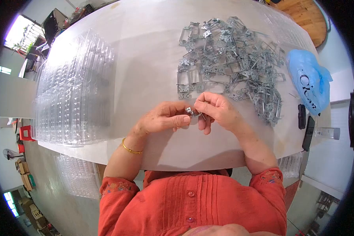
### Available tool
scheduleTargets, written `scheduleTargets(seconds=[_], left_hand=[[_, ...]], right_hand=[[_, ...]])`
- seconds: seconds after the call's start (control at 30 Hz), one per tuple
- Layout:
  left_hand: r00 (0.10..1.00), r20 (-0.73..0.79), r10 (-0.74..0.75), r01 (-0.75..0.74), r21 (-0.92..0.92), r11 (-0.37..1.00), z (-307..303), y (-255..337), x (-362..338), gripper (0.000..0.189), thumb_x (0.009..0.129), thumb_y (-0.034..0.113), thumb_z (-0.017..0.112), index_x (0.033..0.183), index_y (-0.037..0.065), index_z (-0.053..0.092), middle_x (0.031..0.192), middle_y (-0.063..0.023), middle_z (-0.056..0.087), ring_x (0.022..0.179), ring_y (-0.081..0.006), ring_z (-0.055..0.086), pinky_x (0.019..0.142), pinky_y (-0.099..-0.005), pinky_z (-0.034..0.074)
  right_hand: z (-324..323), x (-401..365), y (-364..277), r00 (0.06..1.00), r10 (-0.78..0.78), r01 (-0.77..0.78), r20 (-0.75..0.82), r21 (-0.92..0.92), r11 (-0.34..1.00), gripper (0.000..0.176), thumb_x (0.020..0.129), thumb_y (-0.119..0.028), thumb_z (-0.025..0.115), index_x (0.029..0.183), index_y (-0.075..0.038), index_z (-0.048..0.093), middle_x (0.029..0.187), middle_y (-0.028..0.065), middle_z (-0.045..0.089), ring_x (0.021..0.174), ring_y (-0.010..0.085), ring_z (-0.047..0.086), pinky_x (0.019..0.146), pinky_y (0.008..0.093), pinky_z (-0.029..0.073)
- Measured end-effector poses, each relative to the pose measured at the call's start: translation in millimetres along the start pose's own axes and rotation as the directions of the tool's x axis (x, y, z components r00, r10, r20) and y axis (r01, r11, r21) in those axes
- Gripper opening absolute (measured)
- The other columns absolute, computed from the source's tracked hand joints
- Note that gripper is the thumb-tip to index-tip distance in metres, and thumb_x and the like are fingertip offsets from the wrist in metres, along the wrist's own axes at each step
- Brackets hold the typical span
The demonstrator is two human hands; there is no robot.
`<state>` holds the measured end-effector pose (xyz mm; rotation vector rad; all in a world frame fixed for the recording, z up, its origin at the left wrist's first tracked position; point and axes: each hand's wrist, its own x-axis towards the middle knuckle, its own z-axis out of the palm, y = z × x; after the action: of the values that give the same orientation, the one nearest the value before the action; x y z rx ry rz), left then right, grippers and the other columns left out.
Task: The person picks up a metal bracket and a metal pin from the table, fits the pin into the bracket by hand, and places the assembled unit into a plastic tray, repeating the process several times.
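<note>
Between my two hands, over the near middle of the table, is a small shiny metal bracket [192,111]. My left hand [166,116] comes in from the left, with thumb and forefinger closed at the bracket's left end. From the right, my right hand [218,111] pinches its other end, and the fingers cover part of it. Just beyond my right hand spreads a heap of grey metal brackets [240,59], tangled and overlapping. A few of them lie flat at the heap's left edge.
Stacked clear plastic trays [72,90] stand on the table's left side. A blue plastic bag [308,80] lies at the right edge, near a black object [301,117] and a long dark bar [308,133]. More clear plastic trays [289,29] are at the far right.
</note>
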<state>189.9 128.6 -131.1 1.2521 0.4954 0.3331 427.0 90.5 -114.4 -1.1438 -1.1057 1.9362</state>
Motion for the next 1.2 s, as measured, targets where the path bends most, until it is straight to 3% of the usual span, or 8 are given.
scheduleTargets(seconds=[0.1,0.23,0.33,0.5,0.77,0.87,0.93,1.2], left_hand=[[0.991,0.077,-0.106,0.095,0.135,0.986,-1.8,6.2,-1.3,0.047,0.100,0.036,0.064,0.134,0.005,0.062,0.098,-0.0015,0.067,0.086,-0.0099,0.058,0.074,-0.0267,0.048],[0.992,0.126,-0.020,-0.001,0.169,0.986,5.8,4.2,0.4,0.050,0.096,0.035,0.069,0.128,-0.003,0.063,0.096,-0.0059,0.069,0.093,-0.0125,0.061,0.082,-0.0292,0.048],[0.998,0.029,0.048,-0.044,-0.125,0.991,3.6,-1.8,-0.1,0.050,0.096,0.035,0.068,0.129,-0.002,0.063,0.102,-0.0084,0.070,0.095,-0.0149,0.063,0.084,-0.0321,0.049],[0.964,-0.207,0.165,-0.213,-0.241,0.947,-4.0,-10.2,3.0,0.052,0.095,0.036,0.070,0.131,0.000,0.059,0.106,-0.0095,0.070,0.098,-0.0187,0.065,0.086,-0.0335,0.050],[0.977,-0.167,0.135,-0.173,-0.236,0.956,-0.1,-6.2,4.3,0.052,0.092,0.031,0.075,0.130,-0.001,0.058,0.111,-0.0081,0.068,0.098,-0.0185,0.065,0.088,-0.0346,0.051],[0.978,-0.175,0.112,-0.153,-0.243,0.958,1.4,-5.1,3.8,0.052,0.091,0.028,0.076,0.130,-0.001,0.058,0.111,-0.0075,0.068,0.099,-0.0178,0.065,0.089,-0.0340,0.051],[0.978,-0.189,0.086,-0.133,-0.252,0.959,3.0,-3.7,4.0,0.051,0.091,0.026,0.078,0.129,-0.001,0.058,0.112,-0.0072,0.068,0.100,-0.0171,0.065,0.089,-0.0334,0.051],[0.977,-0.206,0.059,-0.069,-0.042,0.997,1.0,-4.3,2.8,0.044,0.086,0.009,0.081,0.123,0.002,0.059,0.109,-0.0051,0.067,0.101,-0.0130,0.062,0.090,-0.0305,0.051]], right_hand=[[-0.5,-2.2,-0.7,0.997,-0.056,0.045,-0.061,-0.169,0.985,0.022,0.104,-0.026,0.057,0.101,-0.004,0.057,0.072,0.0051,0.066,0.054,0.0100,0.062,0.044,0.0237,0.047],[-3.4,3.8,6.7,0.943,-0.265,0.188,-0.199,-0.336,0.923,0.017,0.104,-0.023,0.058,0.097,-0.008,0.056,0.065,0.0013,0.063,0.052,0.0057,0.058,0.046,0.0201,0.045],[-2.2,-4.0,-7.7,0.929,-0.222,0.178,-0.296,-0.167,0.970,0.015,0.104,-0.021,0.058,0.099,-0.008,0.054,0.068,0.0028,0.064,0.055,0.0069,0.060,0.048,0.0218,0.048],[4.1,-4.5,2.7,0.867,-0.447,0.448,-0.220,-0.045,0.893,0.010,0.102,-0.012,0.060,0.104,-0.007,0.051,0.078,0.0045,0.068,0.063,0.0090,0.065,0.052,0.0231,0.050],[13.2,-6.1,11.6,0.810,-0.553,0.537,-0.197,-0.130,0.833,0.011,0.100,-0.006,0.062,0.103,-0.006,0.052,0.084,0.0060,0.069,0.069,0.0088,0.068,0.056,0.0230,0.053],[14.1,-4.3,16.3,0.755,-0.620,0.566,-0.215,-0.266,0.781,0.012,0.097,-0.004,0.066,0.100,-0.005,0.054,0.083,0.0051,0.069,0.069,0.0086,0.068,0.057,0.0234,0.054],[14.4,-2.8,17.8,0.659,-0.743,0.593,-0.117,-0.527,0.609,0.015,0.094,-0.003,0.070,0.098,-0.003,0.055,0.082,0.0056,0.069,0.068,0.0091,0.068,0.056,0.0250,0.053],[12.5,-3.3,18.2,0.613,-0.790,0.553,-0.011,-0.707,0.440,0.017,0.096,-0.010,0.070,0.100,-0.004,0.054,0.078,0.0072,0.066,0.065,0.0113,0.063,0.055,0.0295,0.049]])
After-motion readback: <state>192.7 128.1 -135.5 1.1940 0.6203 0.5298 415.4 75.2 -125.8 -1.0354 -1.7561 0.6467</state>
